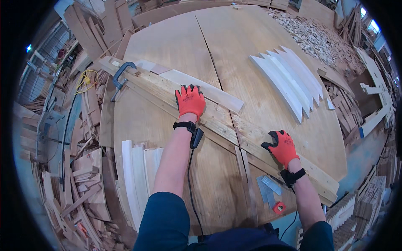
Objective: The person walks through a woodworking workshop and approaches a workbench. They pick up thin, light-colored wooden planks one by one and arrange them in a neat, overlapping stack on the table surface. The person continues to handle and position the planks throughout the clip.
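Note:
My left hand, in a red glove with black fingertips, lies flat with its fingers stretched over a pale board and the edge of a long timber beam. The beam runs slantwise across the big wooden tabletop. At its far left end a blue C-clamp is fixed over it. My right hand, gloved alike, rests on the beam toward its near right end, thumb and forefinger apart with nothing visible between them. Both wrists carry black straps with cables.
Several pale slats with angled ends lie at the right, and more slats at the near left. A metal square and a red tape measure lie by the near edge. Wood offcuts crowd the left; scraps heap at the back right.

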`<action>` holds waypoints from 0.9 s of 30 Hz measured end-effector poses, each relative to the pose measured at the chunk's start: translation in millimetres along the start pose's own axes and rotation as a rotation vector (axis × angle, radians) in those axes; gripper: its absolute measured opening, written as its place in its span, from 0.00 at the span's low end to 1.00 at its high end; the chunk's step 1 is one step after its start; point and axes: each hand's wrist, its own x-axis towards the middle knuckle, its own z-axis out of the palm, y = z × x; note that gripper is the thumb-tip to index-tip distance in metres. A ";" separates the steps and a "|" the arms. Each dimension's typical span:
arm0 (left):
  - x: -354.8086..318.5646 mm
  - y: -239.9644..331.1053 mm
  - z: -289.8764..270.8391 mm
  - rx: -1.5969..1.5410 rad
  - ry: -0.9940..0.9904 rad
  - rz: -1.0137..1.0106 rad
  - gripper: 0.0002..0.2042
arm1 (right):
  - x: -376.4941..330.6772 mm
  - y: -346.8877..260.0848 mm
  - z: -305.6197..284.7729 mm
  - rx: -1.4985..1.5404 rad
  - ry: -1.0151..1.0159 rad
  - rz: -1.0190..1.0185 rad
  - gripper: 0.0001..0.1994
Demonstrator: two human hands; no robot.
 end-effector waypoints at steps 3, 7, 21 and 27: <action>-12.5 2.2 5.3 0.011 -0.035 0.005 0.25 | -12.8 3.1 7.8 -0.018 0.006 0.019 0.28; -23.9 -2.8 9.0 -0.007 -0.047 0.015 0.24 | -23.0 5.1 16.4 -0.001 0.007 0.027 0.28; -50.4 -11.4 28.1 0.018 -0.070 0.031 0.24 | -55.3 11.0 38.2 0.007 0.028 0.013 0.26; -62.0 -16.8 33.4 0.010 -0.095 0.009 0.24 | -68.7 3.2 41.0 0.033 0.000 0.031 0.26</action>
